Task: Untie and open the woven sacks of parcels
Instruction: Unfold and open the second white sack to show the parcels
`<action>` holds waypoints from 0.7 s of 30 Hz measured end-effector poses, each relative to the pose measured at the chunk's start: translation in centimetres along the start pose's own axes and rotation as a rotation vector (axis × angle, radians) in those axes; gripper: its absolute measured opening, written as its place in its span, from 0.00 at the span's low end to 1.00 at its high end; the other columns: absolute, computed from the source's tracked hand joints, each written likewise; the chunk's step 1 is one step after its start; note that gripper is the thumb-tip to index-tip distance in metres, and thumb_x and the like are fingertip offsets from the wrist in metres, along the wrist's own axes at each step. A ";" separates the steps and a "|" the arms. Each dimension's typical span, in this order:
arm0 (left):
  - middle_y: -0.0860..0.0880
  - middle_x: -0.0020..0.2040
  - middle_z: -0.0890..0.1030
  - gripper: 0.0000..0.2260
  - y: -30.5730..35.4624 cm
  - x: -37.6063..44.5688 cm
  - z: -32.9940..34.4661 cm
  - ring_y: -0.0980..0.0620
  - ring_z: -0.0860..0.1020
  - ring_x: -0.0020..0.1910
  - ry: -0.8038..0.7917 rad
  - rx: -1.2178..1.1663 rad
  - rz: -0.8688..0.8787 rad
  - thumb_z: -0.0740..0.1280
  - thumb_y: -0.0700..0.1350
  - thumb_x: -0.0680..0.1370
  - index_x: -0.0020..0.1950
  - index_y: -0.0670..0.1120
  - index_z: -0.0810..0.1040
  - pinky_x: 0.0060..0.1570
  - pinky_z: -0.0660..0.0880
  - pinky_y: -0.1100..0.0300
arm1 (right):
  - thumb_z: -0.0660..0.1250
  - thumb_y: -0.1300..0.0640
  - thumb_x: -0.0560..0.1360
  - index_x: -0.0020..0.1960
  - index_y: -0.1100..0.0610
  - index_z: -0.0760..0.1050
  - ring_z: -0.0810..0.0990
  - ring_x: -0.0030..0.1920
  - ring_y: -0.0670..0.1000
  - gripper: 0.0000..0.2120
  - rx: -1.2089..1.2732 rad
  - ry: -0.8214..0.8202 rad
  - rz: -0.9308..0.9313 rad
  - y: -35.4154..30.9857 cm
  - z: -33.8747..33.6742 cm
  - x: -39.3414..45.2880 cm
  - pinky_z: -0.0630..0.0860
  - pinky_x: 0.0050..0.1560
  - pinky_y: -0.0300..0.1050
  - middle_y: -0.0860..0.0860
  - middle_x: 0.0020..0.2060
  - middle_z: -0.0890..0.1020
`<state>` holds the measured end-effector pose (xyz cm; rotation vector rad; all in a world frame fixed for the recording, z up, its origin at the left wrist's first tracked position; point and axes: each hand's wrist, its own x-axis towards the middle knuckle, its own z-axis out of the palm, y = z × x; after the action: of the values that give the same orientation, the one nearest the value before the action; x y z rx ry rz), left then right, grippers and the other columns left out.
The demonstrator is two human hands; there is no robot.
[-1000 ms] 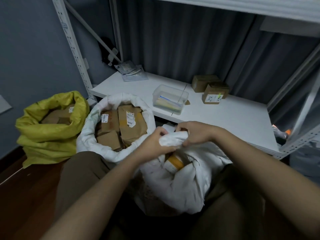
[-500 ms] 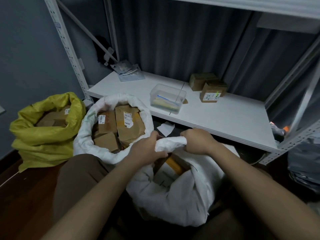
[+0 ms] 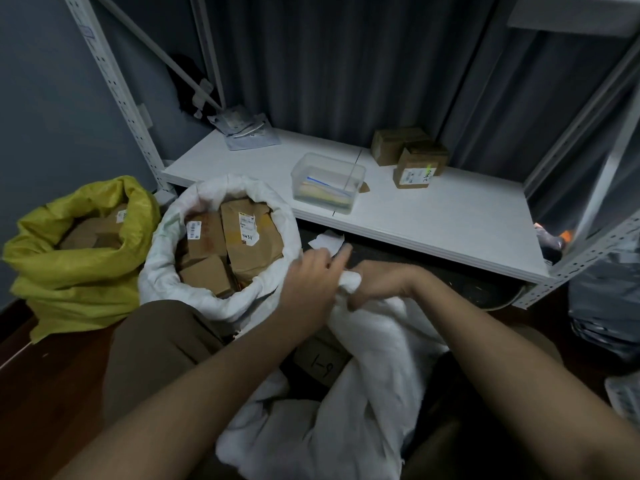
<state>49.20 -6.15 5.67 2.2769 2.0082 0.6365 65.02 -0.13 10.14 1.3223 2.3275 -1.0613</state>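
A white woven sack (image 3: 363,393) stands between my knees, its mouth partly spread. A brown box marked in black pen (image 3: 320,362) shows inside it. My right hand (image 3: 384,284) grips the rolled white rim of this sack. My left hand (image 3: 311,282) holds the same rim just to the left, with one finger stretched out and blurred. A second white sack (image 3: 162,271) stands open behind on the left, full of brown parcels (image 3: 242,233). A yellow sack (image 3: 79,282) with boxes inside stands open at the far left.
A white shelf board (image 3: 433,216) runs across behind the sacks. It carries a clear plastic tub (image 3: 327,181), two cardboard boxes (image 3: 415,164) and grey mailers (image 3: 249,131). A scrap of white paper (image 3: 325,240) lies under the shelf edge. A dark bag (image 3: 606,306) sits at right.
The camera has dipped and moved closer. My hands have pulled the near sack's rim further, and a marked brown box now shows where an orange-taped parcel showed before.
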 end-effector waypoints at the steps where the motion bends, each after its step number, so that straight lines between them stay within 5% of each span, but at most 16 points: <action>1: 0.45 0.42 0.79 0.31 0.3 -0.4 0.5 0.46 0.79 0.39 -0.013 0.008 0.064 0.74 0.45 0.63 0.63 0.46 0.65 0.34 0.73 0.57 | 0.74 0.55 0.66 0.41 0.50 0.76 0.77 0.40 0.49 0.08 0.039 -0.030 0.009 0.1 -0.1 0.1 0.71 0.38 0.41 0.48 0.38 0.79; 3: 0.47 0.46 0.78 0.23 0.5 0.1 -0.5 0.48 0.78 0.42 -0.192 -0.241 -0.006 0.72 0.43 0.71 0.61 0.45 0.64 0.38 0.73 0.59 | 0.74 0.53 0.66 0.47 0.50 0.74 0.77 0.43 0.50 0.12 -0.115 0.081 0.015 0.7 0.0 0.2 0.71 0.40 0.44 0.48 0.43 0.79; 6: 0.55 0.48 0.72 0.22 -1.4 1.1 -0.9 0.54 0.72 0.48 -0.349 -0.671 -0.260 0.75 0.45 0.70 0.58 0.47 0.67 0.41 0.69 0.68 | 0.67 0.54 0.70 0.49 0.51 0.71 0.78 0.47 0.56 0.09 -0.456 0.491 0.053 1.5 1.0 -0.3 0.66 0.39 0.45 0.51 0.46 0.79; 9: 0.53 0.50 0.72 0.32 -0.7 1.2 -1.8 0.49 0.74 0.49 -0.161 -0.230 -0.041 0.73 0.55 0.69 0.68 0.47 0.64 0.46 0.73 0.56 | 0.70 0.57 0.68 0.42 0.53 0.74 0.77 0.41 0.53 0.05 0.046 0.374 0.006 1.7 1.2 -0.4 0.68 0.38 0.43 0.51 0.39 0.80; 12: 0.47 0.48 0.76 0.24 1.1 1.2 -0.8 0.45 0.77 0.48 0.045 0.055 0.235 0.64 0.56 0.73 0.64 0.45 0.70 0.39 0.72 0.55 | 0.75 0.58 0.64 0.47 0.56 0.80 0.80 0.43 0.52 0.12 0.372 0.144 -0.052 1.7 0.6 -0.5 0.75 0.44 0.46 0.54 0.43 0.83; 14: 0.51 0.49 0.76 0.17 0.6 2.1 -1.5 0.48 0.76 0.52 -0.229 -0.291 0.010 0.67 0.50 0.74 0.59 0.47 0.70 0.42 0.70 0.55 | 0.75 0.57 0.65 0.51 0.55 0.76 0.78 0.45 0.51 0.15 0.220 0.215 -0.077 1.9 0.7 -0.4 0.74 0.44 0.44 0.52 0.45 0.81; 17: 0.52 0.47 0.77 0.22 -2.0 3.4 -2.5 0.52 0.76 0.46 -0.532 -0.698 -0.231 0.77 0.53 0.65 0.53 0.50 0.71 0.45 0.74 0.57 | 0.73 0.52 0.66 0.46 0.50 0.71 0.76 0.43 0.51 0.13 -0.056 0.459 -0.005 2.0 1.2 -0.9 0.71 0.39 0.44 0.48 0.43 0.78; 19: 0.51 0.50 0.77 0.28 -1.6 3.3 -2.8 0.51 0.76 0.48 -0.532 -0.415 -0.190 0.76 0.54 0.66 0.61 0.50 0.68 0.48 0.76 0.56 | 0.72 0.54 0.67 0.41 0.50 0.72 0.76 0.40 0.51 0.09 -0.017 0.421 0.010 2.0 1.3 -0.8 0.68 0.35 0.43 0.48 0.39 0.78; 21: 0.47 0.55 0.76 0.35 0.1 3.0 -1.3 0.45 0.76 0.53 -0.230 0.040 0.103 0.75 0.53 0.67 0.69 0.49 0.63 0.50 0.75 0.53 | 0.74 0.57 0.66 0.42 0.54 0.77 0.77 0.39 0.50 0.07 0.153 0.285 -0.017 1.6 0.7 -0.5 0.70 0.36 0.42 0.50 0.39 0.80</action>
<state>49.07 -3.61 7.66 2.3641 1.8242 0.3234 66.52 -0.45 9.21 1.6073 2.5031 -1.1413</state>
